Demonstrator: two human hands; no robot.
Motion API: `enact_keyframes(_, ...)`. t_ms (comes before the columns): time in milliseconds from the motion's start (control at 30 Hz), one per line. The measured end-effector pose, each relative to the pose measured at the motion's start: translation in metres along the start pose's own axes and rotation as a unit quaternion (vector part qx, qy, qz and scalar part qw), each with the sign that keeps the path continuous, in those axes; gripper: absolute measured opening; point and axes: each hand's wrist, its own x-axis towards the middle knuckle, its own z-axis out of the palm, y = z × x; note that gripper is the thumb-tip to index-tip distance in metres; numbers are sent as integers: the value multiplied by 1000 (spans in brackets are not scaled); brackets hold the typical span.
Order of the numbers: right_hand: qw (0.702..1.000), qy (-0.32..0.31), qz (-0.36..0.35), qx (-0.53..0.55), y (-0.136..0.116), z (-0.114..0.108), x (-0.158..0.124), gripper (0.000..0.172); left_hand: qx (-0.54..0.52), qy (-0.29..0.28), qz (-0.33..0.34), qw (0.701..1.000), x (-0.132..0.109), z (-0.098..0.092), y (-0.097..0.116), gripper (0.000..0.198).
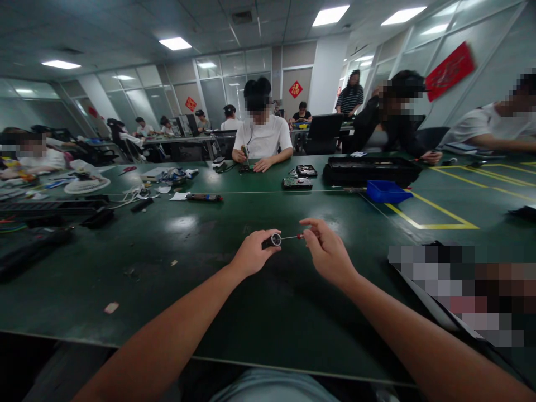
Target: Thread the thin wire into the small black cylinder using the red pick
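Over the green table (218, 240), my left hand (252, 254) is closed around a small black cylindrical part (275, 240) with a pale ring at its round end. That ringed end faces me and slightly right. My right hand (329, 248) pinches the red handle of a thin screwdriver (292, 238). Its metal shaft points left, and the tip meets the edge of the ringed end; whether it sits in a screw I cannot tell. The right index finger is stretched out above the handle. Fingers hide most of the black part.
Beyond my hands lie hard drives (297, 183), a black tray (372, 169), a blue bin (387, 192) and a dark-handled tool (204, 197). Cables and black parts clutter the left side. Across the table a person (263, 137) works. Yellow tape (448, 226) marks the right.
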Motion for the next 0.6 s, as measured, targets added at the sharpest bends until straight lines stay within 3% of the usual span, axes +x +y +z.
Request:
enact_keyframes(233,1000,-3,24,12,1,1,0,32,6,1,-9,1000,1,0,1,39)
enact_keyframes(400,991,31,40,122,6,4,3,25,9,-2,-4,1000,1,1,0,39)
enact_keyframes(600,967,49,95,231,14,12,7,33,22,-2,-11,1000,1,0,1,42)
